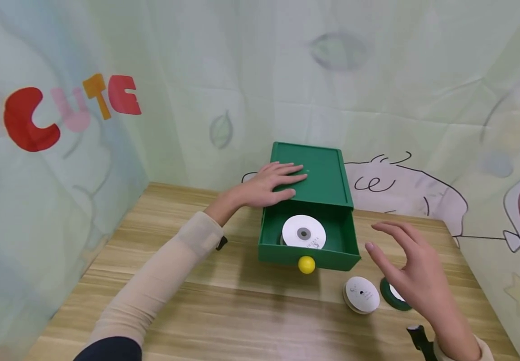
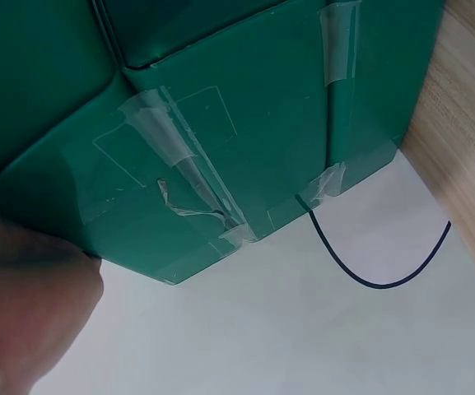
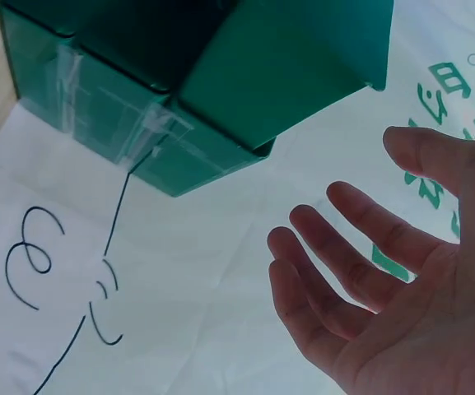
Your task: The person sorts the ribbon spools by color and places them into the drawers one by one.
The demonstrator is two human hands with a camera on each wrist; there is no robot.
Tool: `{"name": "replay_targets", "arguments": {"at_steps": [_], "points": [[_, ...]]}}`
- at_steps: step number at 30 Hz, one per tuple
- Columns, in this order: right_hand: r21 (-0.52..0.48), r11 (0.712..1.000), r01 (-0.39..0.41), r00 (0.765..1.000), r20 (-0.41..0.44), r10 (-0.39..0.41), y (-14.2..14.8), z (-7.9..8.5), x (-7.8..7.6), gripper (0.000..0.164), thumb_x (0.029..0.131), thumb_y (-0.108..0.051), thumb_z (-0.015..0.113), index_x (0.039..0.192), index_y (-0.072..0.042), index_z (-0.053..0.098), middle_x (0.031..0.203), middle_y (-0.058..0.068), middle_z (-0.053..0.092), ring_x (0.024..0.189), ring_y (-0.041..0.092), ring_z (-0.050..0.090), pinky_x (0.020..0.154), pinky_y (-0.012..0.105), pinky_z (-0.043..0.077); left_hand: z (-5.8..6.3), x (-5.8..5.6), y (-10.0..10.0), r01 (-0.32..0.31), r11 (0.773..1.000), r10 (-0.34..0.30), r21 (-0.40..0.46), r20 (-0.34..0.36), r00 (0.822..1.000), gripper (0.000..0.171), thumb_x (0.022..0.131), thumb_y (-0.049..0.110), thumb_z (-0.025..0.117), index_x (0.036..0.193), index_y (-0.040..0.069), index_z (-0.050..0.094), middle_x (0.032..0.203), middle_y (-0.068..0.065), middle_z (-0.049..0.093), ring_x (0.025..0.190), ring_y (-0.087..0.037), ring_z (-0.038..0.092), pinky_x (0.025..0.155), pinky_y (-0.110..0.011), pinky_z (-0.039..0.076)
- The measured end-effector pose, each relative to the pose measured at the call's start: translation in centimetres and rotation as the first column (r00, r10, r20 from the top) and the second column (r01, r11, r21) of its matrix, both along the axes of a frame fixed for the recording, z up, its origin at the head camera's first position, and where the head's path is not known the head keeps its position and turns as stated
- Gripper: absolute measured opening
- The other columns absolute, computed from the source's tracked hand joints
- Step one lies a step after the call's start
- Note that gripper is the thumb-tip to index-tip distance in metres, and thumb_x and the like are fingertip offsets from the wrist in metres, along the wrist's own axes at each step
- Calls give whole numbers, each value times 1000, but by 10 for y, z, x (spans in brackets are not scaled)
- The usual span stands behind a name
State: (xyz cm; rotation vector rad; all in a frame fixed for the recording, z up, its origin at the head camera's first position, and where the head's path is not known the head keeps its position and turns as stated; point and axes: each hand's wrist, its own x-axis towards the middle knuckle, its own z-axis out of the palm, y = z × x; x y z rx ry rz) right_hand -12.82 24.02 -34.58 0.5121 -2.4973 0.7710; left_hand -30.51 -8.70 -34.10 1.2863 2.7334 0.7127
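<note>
A green drawer box (image 1: 318,173) stands at the back of the table, its drawer (image 1: 282,252) pulled out toward me. Inside the drawer lies a white-faced spool (image 1: 304,231); a yellow ball knob (image 1: 306,264) sticks out of the drawer front. My left hand (image 1: 271,185) rests on the box top, fingers spread. To the right of the drawer my right hand (image 1: 415,268) is held in the air, thumb and fingers apart, with nothing in it. Below and left of it a white spool (image 1: 361,295) lies on the table, and a green-edged spool (image 1: 393,296) is partly hidden behind the hand.
The wooden table (image 1: 224,321) meets a printed curtain (image 1: 251,75) at the back and both sides. Strips of clear tape (image 2: 171,136) run along the side of the box. A black strap (image 1: 420,341) shows at my right wrist.
</note>
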Motion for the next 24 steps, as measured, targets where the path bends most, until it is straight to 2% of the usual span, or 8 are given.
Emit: {"name": "replay_targets", "arguments": {"at_steps": [6,9,13,16,20,24], "points": [[13,999,29,998,55,-30,7,-8,4,34,97,-22,80,127,-7,73,128,15,70,120,41,63,94,64,49,0,0,-2,-5,1000,5,-1,-1,1000,58,109,33,51,163,13,43,174,-10,30,164,-32,18,133,-51,2],[30,998,52,992,111,-55,9,-11,7,35,98,-26,79,128,-8,73,127,17,71,119,42,63,93,67,49,0,0,-2,-6,1000,6,-4,-1,1000,58,109,34,51,163,13,43,174,-10,30,164,-32,18,133,-51,2],[50,996,67,983,167,-75,11,-12,11,32,100,-29,76,125,-9,74,123,14,75,118,39,64,94,65,52,1,0,-2,-5,1000,5,0,-3,1000,58,109,34,51,163,13,43,174,-10,30,164,-32,18,133,-52,2],[56,996,67,976,201,-77,11,-12,16,26,101,-31,76,119,-13,77,116,5,77,114,32,68,94,60,54,1,0,-1,-3,1000,3,4,-5,1000,58,109,34,51,163,13,44,174,-11,31,164,-32,19,133,-52,2],[70,996,64,956,281,-81,10,-12,22,18,101,-34,75,112,-20,79,108,-5,77,107,23,71,89,50,59,0,1,-1,-1,1000,1,11,-5,1000,58,109,33,51,163,13,44,174,-11,31,164,-33,19,133,-52,3],[71,996,53,943,325,-74,9,-13,26,13,101,-34,75,108,-24,78,106,-9,76,104,19,70,85,39,60,-1,2,-2,0,1000,0,20,-4,1000,58,109,32,51,163,12,44,173,-12,32,163,-33,19,133,-52,3]]}}
